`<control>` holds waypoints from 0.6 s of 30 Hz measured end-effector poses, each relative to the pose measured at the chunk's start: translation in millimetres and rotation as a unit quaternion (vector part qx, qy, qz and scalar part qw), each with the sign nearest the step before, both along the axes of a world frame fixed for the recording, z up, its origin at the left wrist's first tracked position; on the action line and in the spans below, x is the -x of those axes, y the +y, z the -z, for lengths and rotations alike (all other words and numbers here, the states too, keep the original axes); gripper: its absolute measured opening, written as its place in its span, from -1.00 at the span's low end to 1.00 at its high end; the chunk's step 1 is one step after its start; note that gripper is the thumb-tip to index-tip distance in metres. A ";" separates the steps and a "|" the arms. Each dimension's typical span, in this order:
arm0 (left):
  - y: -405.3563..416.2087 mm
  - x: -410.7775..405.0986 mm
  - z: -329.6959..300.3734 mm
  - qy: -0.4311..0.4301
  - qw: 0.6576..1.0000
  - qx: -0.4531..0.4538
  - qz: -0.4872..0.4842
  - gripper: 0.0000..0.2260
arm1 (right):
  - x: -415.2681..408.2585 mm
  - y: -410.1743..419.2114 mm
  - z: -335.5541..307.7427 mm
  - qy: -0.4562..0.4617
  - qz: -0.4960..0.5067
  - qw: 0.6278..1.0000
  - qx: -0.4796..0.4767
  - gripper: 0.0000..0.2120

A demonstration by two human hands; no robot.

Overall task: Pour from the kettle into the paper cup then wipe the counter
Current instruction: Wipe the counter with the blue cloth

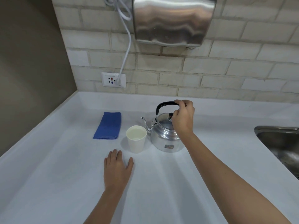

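Note:
A shiny metal kettle (165,137) stands upright on the white counter (161,183), its spout pointing left toward a white paper cup (136,140). The cup stands just left of the kettle and holds clear liquid. My right hand (183,116) is curled around the right end of the kettle's black handle, above the lid. My left hand (117,169) lies flat on the counter, palm down, fingers apart, just in front of the cup and holding nothing. A folded blue cloth (108,126) lies left of the cup.
A steel sink (281,143) sits at the right edge. Above the kettle a metal hand dryer (173,20) hangs on the tiled wall, its cord running to a socket (113,79). A brown side wall (29,78) borders the counter's left.

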State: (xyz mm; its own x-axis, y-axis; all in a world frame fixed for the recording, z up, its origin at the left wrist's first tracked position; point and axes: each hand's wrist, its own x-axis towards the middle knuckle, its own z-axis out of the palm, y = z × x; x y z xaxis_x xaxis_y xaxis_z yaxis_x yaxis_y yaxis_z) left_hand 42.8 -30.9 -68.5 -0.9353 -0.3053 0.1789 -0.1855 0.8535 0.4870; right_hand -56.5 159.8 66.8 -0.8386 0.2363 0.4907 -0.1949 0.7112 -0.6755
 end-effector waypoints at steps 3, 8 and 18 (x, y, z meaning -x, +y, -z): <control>0.7 0.7 -7.6 0.022 0.999 -0.040 -0.004 -0.60 | -7.8 -15.3 -4.4 0.015 -0.027 0.998 -0.050 -0.63; -4.4 11.8 -25.4 0.083 0.993 -0.078 -0.007 -0.65 | -15.9 -47.3 -7.3 0.009 -0.110 0.991 -0.071 -0.68; -60.4 96.6 -56.3 0.053 0.997 0.028 0.049 -0.60 | -14.7 -74.0 9.8 -0.005 -0.182 0.968 -0.172 -0.70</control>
